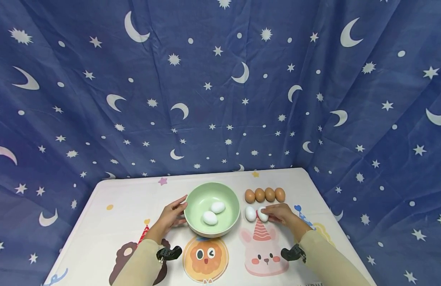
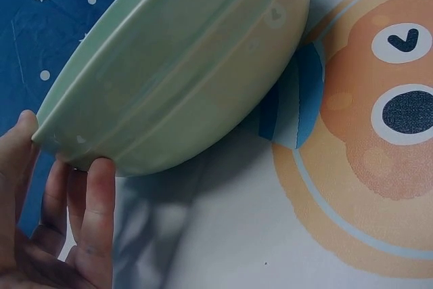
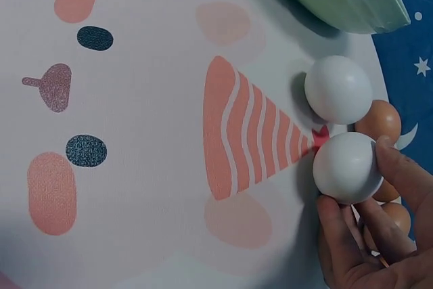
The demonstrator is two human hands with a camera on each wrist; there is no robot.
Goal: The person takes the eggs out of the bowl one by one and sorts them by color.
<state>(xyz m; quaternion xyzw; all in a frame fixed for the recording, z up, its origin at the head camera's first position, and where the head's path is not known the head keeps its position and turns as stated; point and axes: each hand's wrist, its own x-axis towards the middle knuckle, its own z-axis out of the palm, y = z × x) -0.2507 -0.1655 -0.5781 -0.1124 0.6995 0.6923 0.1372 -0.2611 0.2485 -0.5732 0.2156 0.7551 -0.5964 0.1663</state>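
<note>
A light green bowl (image 1: 209, 196) stands on the table with two white eggs (image 1: 210, 217) inside. My left hand (image 1: 171, 215) holds the bowl's left side; in the left wrist view the thumb is at the rim and the fingers touch the outer wall (image 2: 169, 120). To the right of the bowl, my right hand (image 1: 282, 214) grips a white egg (image 3: 346, 168) between thumb and fingers. Another white egg (image 1: 250, 213) lies just left of the held one. Behind these, several brown eggs (image 1: 260, 195) lie in a row.
A white tablecloth (image 1: 127, 202) printed with cartoon figures covers the table. Beyond the far edge hangs a blue curtain (image 1: 206, 107) with moons and stars. The bowl's right wall stands close to the nearer loose white egg.
</note>
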